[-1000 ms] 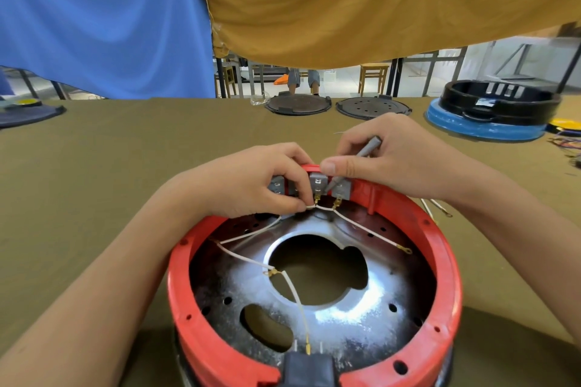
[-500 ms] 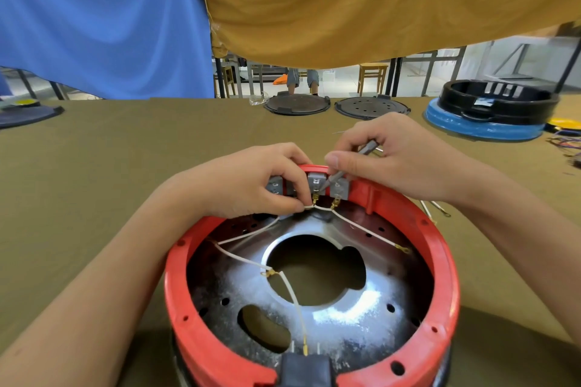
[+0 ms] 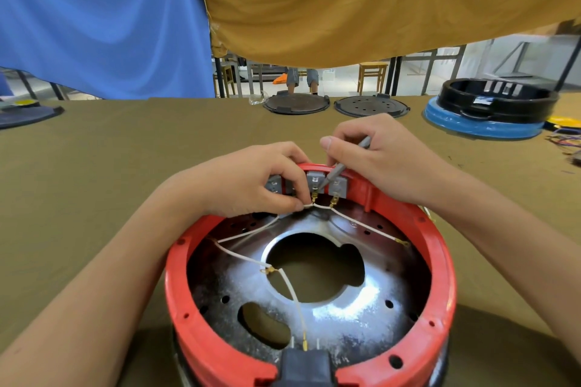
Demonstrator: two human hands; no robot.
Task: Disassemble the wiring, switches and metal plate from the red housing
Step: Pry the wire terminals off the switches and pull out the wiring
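The red housing [image 3: 440,261] stands at the near edge of the tabletop [image 3: 125,182], with the metal plate [image 3: 361,308] inside. The step seems to be freeing wires from the switches [image 3: 338,187]. The left hand [image 3: 248,188] pinches a white wire [image 3: 309,205]; the right hand [image 3: 383,160] grips a grey tool [image 3: 345,163] against a terminal. Next, probably pry while pulling gently.

The right hand [image 3: 383,160] now sits higher, its thumb lifted off the switches [image 3: 327,184], and more of the grey tool [image 3: 345,163] shows below its fingers.
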